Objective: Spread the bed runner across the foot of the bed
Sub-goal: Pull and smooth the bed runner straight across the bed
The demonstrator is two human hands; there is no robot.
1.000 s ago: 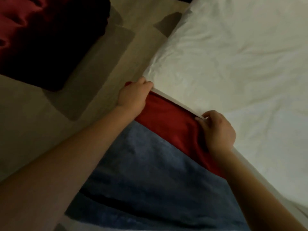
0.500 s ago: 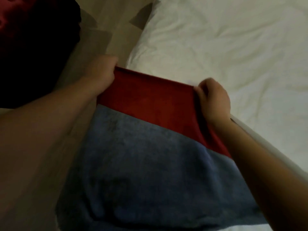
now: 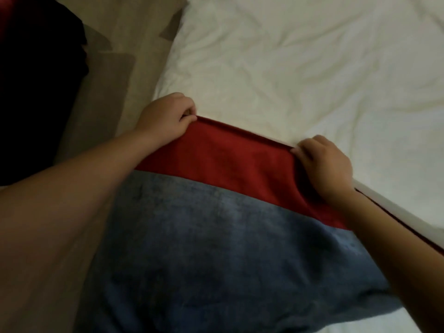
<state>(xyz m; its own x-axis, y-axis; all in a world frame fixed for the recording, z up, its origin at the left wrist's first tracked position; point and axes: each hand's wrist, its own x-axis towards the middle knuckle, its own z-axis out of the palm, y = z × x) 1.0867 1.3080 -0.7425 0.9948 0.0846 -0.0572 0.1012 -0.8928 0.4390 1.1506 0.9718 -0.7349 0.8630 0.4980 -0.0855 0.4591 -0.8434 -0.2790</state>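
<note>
Both hands pinch the red leading hem of the bed runner [image 3: 228, 159]. Left hand [image 3: 168, 116] at 10 o'clock has the corner, right hand [image 3: 324, 164] at 3 o'clock is further along, fingers curled over the edge. The wide spacing pulls the hem taut and straight, likely so it lands square. The hem sits just over the near edge of the white bed [image 3: 288, 56], which fills 12 to 4 o'clock. The runner's blue body drapes toward 6 o'clock. Looks like an early stage: most of the cloth isn't spread yet.
</note>
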